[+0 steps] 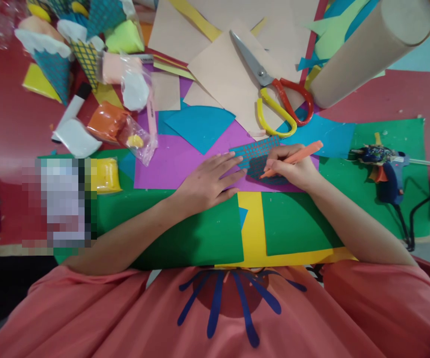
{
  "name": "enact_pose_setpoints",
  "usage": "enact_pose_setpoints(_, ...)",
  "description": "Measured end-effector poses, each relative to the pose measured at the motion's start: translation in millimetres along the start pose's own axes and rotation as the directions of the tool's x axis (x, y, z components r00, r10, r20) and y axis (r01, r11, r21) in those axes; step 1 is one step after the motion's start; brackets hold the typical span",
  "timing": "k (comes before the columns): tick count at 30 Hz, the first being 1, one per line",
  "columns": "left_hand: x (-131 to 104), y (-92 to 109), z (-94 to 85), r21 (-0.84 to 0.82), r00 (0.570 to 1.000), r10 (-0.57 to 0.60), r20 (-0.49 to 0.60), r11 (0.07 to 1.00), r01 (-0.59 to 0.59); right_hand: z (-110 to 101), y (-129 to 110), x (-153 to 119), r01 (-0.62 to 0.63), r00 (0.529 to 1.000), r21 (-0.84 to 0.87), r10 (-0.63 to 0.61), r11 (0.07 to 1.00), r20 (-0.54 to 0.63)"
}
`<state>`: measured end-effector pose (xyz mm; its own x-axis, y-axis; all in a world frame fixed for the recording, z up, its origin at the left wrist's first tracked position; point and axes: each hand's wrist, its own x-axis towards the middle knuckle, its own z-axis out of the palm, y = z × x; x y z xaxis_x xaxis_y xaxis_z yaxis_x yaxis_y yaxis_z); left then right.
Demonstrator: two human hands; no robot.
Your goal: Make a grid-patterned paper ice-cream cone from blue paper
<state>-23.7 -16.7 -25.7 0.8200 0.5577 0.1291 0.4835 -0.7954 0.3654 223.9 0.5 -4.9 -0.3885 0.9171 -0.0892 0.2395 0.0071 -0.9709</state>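
My right hand (291, 166) is closed round an orange marker (306, 153), its tip down on a blue paper piece (252, 153) covered with a grid of orange lines. My left hand (215, 179) lies flat with its fingers apart, the fingertips at the left edge of that piece. Beneath both is a purple sheet (162, 166), which rests over green sheets (200, 233). A plain blue paper fan shape (203, 124) lies just beyond my left hand. Scissors (261, 74) with one red and one yellow handle lie open on beige paper (218, 64).
Paper cones (52, 67) with white trim, clay packets (108, 119) and a white marker (73, 112) are at the upper left. A beige roll (367, 54) stands at the upper right. A blue glue gun (389, 179) with its cable lies at the right.
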Motion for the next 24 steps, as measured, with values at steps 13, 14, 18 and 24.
enact_pose_setpoints(13,1,9,-2.0,0.091,0.988,0.143,0.059,0.985,-0.148,5,3,-3,0.117,0.967,0.065,-0.099,0.991,-0.234)
enact_pose_setpoints(14,1,10,-2.4,0.093,0.988,0.146,0.059,0.984,-0.151,5,3,-3,0.116,0.971,0.023,-0.109,0.993,-0.215)
enact_pose_setpoints(18,2,12,-3.0,0.095,0.987,0.156,0.04,0.983,-0.159,5,2,-2,0.097,0.982,-0.101,-0.111,0.99,-0.15)
enact_pose_setpoints(24,2,11,-3.6,0.09,0.991,0.13,0.019,0.987,-0.131,7,0,1,0.072,0.988,-0.148,-0.091,0.986,-0.123)
